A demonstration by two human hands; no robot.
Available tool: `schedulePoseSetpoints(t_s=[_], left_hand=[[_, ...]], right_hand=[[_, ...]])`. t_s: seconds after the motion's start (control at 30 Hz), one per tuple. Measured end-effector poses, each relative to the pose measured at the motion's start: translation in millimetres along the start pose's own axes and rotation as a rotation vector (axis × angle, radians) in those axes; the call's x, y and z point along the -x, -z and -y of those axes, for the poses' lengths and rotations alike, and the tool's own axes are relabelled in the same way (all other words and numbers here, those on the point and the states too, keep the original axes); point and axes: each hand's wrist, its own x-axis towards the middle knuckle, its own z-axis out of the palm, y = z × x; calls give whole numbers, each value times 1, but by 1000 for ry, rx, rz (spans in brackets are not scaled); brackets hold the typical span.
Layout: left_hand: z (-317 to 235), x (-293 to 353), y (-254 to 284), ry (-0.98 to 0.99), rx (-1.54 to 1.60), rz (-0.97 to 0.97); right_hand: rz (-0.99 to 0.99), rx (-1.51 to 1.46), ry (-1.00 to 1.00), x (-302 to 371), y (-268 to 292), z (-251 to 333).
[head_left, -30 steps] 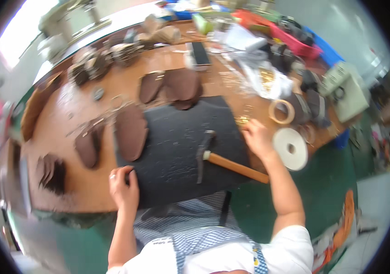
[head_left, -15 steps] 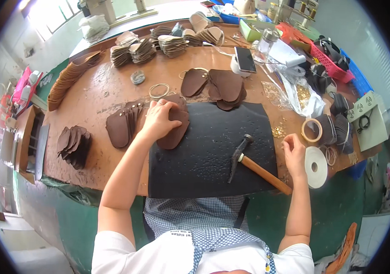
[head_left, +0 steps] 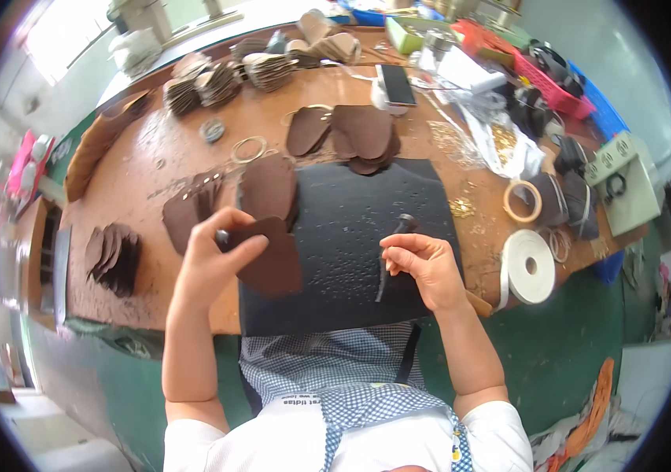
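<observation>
My left hand (head_left: 211, 250) grips a brown leather piece (head_left: 279, 269) by its left side, thumb on top, raised over the left edge of a black mat (head_left: 328, 308). Above the mat's right half, my right hand (head_left: 432, 271) has its thumb and fingertips pinched; whatever sits between them is too small to make out. Beneath that hand lies a hammer (head_left: 406, 223), its handle mostly hidden. A pile of similar brown pieces (head_left: 268, 189) rests just beyond my left hand. Beside it, a fanned row of pieces (head_left: 191, 211) carries small shiny studs.
Small gold-coloured fittings (head_left: 462, 207) are scattered right of the mat, near a white tape roll (head_left: 530, 267) and a tan tape ring (head_left: 523, 202). More brown pieces (head_left: 363, 132) lie beyond the mat. A dark stack (head_left: 113, 258) stands at left, and a phone (head_left: 397, 85) at the back.
My left hand has lifted a leather piece off the pile and brought it nearer. My right hand has moved left from beside the gold fittings to above the hammer. The view has shifted slightly.
</observation>
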Motion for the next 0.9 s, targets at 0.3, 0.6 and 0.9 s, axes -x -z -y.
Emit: schedulePoseSetpoints(t_s=[0.3, 0.6, 0.9], left_hand=[[41, 85, -46, 315, 372, -66], [56, 90, -48, 389, 396, -20], [62, 88, -52, 396, 461, 3]], right_hand=[[235, -66, -132, -2, -66, -34], [201, -160, -272, 7, -73, -50], [155, -100, -254, 8, -77, -48]])
